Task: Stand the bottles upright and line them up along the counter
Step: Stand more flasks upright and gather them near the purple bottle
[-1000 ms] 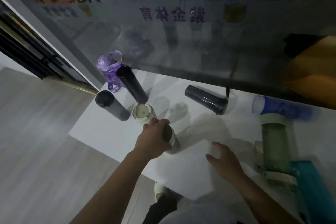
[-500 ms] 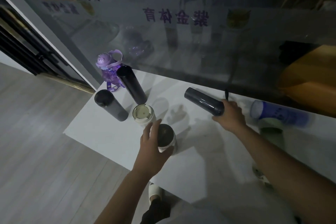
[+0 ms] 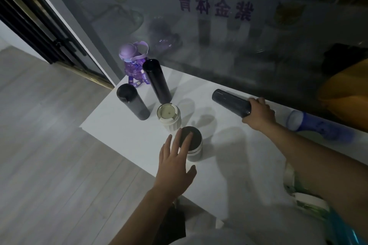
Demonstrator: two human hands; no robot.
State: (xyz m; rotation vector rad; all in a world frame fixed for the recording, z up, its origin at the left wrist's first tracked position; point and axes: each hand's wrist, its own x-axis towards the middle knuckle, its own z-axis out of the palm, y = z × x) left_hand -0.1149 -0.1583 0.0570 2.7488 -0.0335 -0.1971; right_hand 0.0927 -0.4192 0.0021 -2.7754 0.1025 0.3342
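dark bottle (image 3: 231,102) lies gripped by right hand (image 3: 258,115); left hand (image 3: 175,165) spread loose, green bottle (image 3: 298,195) half hidden.

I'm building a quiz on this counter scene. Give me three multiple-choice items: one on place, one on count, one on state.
1. Where does the purple strapped bottle stand?
A. far left corner by the glass
B. near edge
C. on the floor

2. How many bottles stand upright at the counter's left end?
A. two
B. five
C. eight

3. How is the dark smoky bottle under the right hand?
A. upright
B. lying on its side
C. lifted off the white counter

Answers: 1 A, it stands behind the tall black flask; 2 B, purple, two black, cream, grey-lidded; 3 B, it lies flat while the right hand's fingers close on one end.
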